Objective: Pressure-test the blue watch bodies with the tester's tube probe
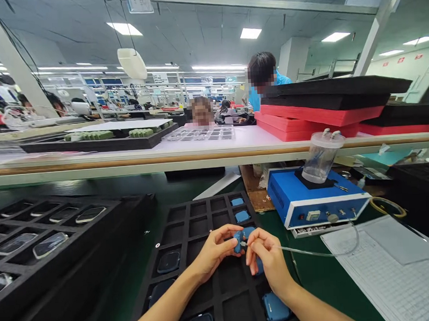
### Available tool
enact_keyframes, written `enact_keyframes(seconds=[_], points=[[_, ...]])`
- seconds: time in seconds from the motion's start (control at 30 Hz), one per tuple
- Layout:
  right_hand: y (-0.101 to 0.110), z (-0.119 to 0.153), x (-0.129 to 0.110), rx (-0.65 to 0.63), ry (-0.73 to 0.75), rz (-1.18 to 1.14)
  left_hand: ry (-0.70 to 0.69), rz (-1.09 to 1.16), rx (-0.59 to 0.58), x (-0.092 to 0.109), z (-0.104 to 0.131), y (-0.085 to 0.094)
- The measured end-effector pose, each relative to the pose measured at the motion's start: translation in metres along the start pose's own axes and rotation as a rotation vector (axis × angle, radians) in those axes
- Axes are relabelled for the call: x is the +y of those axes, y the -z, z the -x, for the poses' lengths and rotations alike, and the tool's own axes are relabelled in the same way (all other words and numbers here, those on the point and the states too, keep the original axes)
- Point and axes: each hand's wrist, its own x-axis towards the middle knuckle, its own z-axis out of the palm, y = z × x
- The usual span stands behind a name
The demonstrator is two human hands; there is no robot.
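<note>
Left hand (214, 251): pinches a small blue part (238, 241) above the black foam tray (221, 294).
Right hand (268, 259): fingers closed on a thin nozzle tip meeting the part; clear tube (320, 254) trails right.
Tube source: blue dispenser box (315, 200) just behind.
Tray contents: more blue parts (276, 308) in its right column.

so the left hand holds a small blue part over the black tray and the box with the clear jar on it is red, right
Not quite: the box under the clear jar is blue, as the head view shows. The left hand does hold a small blue part over the black tray.
</note>
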Motion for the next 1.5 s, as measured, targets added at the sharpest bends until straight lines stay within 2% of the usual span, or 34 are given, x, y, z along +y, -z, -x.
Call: enact_keyframes(seconds=[0.2,1.5], points=[[0.0002,-0.001,-0.0027,-0.001,0.0,0.004,0.02,-0.033,0.034,0.0025,0.0002,-0.0015],[-0.0011,-0.0021,-0.0032,-0.009,-0.003,-0.022,0.029,-0.034,0.002,0.0044,-0.0005,-0.0004]])
